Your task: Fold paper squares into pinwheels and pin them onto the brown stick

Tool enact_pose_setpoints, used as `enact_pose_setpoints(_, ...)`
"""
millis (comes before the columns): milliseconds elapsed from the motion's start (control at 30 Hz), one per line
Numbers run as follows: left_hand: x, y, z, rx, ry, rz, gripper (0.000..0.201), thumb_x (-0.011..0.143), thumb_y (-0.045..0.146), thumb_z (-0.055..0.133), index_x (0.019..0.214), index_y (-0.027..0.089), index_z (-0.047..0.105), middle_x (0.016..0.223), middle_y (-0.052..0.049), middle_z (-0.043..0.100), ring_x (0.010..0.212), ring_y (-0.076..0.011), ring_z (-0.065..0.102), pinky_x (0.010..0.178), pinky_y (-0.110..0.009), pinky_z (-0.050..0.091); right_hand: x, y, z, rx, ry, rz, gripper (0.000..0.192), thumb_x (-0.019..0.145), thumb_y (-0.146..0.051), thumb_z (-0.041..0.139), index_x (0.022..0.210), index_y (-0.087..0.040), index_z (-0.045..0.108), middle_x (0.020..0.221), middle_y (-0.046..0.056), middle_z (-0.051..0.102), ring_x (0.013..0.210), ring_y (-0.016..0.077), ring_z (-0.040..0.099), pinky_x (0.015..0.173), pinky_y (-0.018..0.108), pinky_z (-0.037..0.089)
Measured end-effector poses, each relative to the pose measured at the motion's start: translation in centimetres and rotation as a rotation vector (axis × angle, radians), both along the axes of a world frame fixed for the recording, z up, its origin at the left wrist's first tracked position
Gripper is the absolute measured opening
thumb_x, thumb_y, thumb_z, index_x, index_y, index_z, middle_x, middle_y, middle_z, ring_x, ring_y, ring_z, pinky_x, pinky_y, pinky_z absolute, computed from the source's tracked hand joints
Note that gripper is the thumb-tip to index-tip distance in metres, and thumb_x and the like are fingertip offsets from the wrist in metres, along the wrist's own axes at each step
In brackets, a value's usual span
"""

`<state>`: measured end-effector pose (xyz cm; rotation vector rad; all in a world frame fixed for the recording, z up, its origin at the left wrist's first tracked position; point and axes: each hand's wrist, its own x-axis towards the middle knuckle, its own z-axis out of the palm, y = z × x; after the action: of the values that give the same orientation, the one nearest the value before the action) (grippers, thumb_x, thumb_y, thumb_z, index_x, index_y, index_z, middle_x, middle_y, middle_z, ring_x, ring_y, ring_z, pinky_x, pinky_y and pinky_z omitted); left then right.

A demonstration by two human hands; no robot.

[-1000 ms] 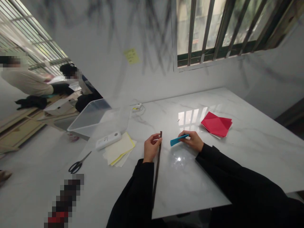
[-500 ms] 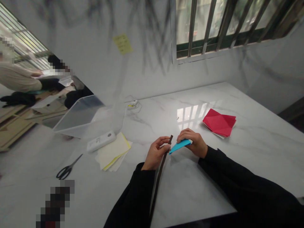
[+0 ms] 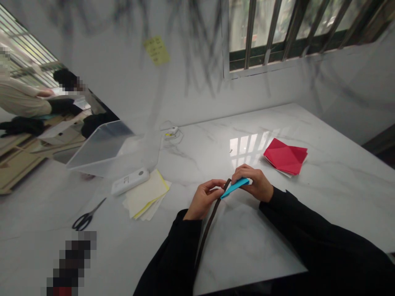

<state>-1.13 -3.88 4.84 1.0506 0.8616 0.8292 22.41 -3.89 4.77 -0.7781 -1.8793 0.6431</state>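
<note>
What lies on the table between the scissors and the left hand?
In the head view, a stack of pale yellow and white paper sheets lies between the scissors and the left hand, on the marble table.

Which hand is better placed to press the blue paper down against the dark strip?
Probably the right hand: its fingers already pinch the blue paper where it meets the dark strip. The left hand is busy holding that strip.
</note>
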Motion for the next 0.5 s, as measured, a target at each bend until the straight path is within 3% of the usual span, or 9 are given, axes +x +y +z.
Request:
enact_pose_setpoints(300, 0.0, 0.0, -0.1, 0.003, 0.001, -0.035, 0.037, 0.073, 0.034, 0.093, 0.102, 0.016, 0.081, 0.096, -0.007, 0.077, 0.081, -0.016, 0.066, 0.079, -0.028, 0.051, 0.3, -0.1, 0.2, -0.093, -0.005, 0.001, 0.005, 0.096, -0.025, 0.072, 0.095, -0.023, 0.076, 0.09, 0.005, 0.077, 0.09, 0.0211, 0.064, 0.088, 0.037, 0.052)
enact_pose_setpoints(500, -0.3, 0.1, -0.7, -0.012, -0.009, -0.086, 0.042, 0.074, 0.037, 0.092, 0.108, 0.016, 0.08, 0.094, -0.007, 0.079, 0.084, -0.0197, 0.071, 0.084, -0.031, 0.054, 0.0, -0.2, -0.6, -0.476, 0.144, 0.044, 0.029, 0.085, -0.04, 0.082, 0.102, -0.018, 0.072, 0.096, 0.005, 0.073, 0.088, 0.0199, 0.068, 0.084, 0.035, 0.056)
